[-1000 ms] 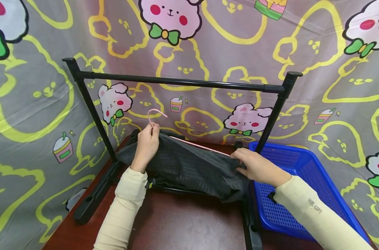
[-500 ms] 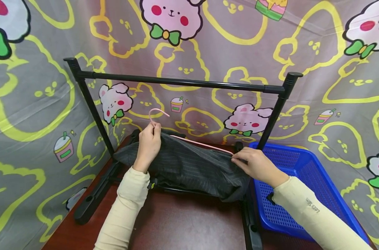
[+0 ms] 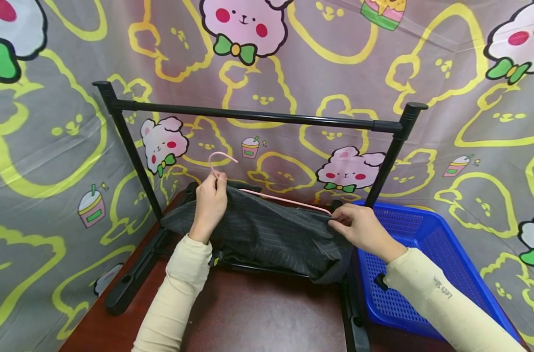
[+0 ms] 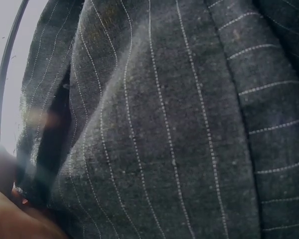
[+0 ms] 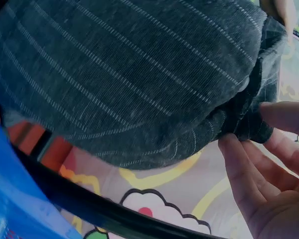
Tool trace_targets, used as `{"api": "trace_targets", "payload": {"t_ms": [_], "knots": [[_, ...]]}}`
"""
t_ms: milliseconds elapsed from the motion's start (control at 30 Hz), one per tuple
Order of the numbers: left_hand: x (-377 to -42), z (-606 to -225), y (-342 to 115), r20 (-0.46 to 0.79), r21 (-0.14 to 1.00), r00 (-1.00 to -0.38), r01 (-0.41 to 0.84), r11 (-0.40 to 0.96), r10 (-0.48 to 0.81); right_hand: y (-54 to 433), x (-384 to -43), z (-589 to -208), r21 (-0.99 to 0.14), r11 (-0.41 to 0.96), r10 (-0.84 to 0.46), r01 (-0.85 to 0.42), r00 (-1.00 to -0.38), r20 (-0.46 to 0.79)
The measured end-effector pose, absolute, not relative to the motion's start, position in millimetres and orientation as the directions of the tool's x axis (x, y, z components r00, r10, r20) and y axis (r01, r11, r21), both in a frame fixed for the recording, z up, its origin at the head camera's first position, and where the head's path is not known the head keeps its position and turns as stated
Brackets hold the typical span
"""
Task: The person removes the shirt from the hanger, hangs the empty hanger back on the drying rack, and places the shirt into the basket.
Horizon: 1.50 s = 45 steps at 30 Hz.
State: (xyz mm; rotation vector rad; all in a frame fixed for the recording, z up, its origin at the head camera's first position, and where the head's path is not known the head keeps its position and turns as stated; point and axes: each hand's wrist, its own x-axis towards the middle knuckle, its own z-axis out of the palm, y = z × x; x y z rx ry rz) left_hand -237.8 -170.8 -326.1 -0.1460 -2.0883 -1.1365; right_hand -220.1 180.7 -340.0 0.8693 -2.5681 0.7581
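Observation:
A pink clothes hanger (image 3: 289,201) is partly inside a dark pinstriped garment (image 3: 271,234); its hook points up and its right arm shows above the cloth. My left hand (image 3: 211,205) grips the hanger just under the hook, together with the garment's edge. At the hanger's right end, my right hand (image 3: 359,227) pinches the garment's edge between thumb and fingers. The right wrist view shows that pinch on the striped cloth (image 5: 139,64). Cloth fills most of the left wrist view, with a blurred bit of the left hand (image 4: 15,216) at lower left. The hanger's left arm is hidden.
A black garment rack (image 3: 258,115) stands around the work, its top bar above and behind my hands. To the right lies a blue plastic basket (image 3: 458,261) under my right forearm. Beneath is a reddish-brown table (image 3: 267,313); a patterned curtain (image 3: 284,83) encloses the back and sides.
My right hand has shifted slightly right and up, and its fingers have re-gripped the cloth's edge. More of the hanger's right arm shows. The left hand has stayed nearly still.

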Motion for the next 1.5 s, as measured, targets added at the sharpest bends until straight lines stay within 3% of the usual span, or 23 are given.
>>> {"api": "trace_targets", "payload": {"t_ms": [300, 600, 867, 1033, 1133, 1500], "knots": [[-236, -324, -169, 0.63, 0.707, -0.728, 0.395, 0.587, -0.269, 180, -220, -337, -0.418, 0.684, -0.423, -0.598, -0.792, 0.44], [-234, -317, -173, 0.59, 0.775, -0.725, 0.383, 0.503, -0.357, 183, -219, -338, -0.503, 0.713, -0.415, -0.488, -0.872, 0.258], [-231, -317, -174, 0.578, 0.771, -0.757, 0.385, 0.508, -0.304, 179, -219, -339, -0.456, 0.733, -0.395, -0.505, -0.861, 0.32], [-232, -322, -173, 0.58, 0.761, -0.766, 0.389, 0.519, -0.276, 176, -217, -340, -0.503, 0.722, -0.352, -0.474, -0.878, 0.324], [-233, -324, -171, 0.59, 0.75, -0.767, 0.404, 0.524, -0.252, 173, -217, -340, -0.537, 0.676, -0.386, -0.505, -0.863, 0.326], [-236, -336, -152, 0.626, 0.689, -0.765, 0.451, 0.568, -0.151, 164, -215, -336, -0.5, 0.619, -0.511, -0.606, -0.794, 0.328]]}}
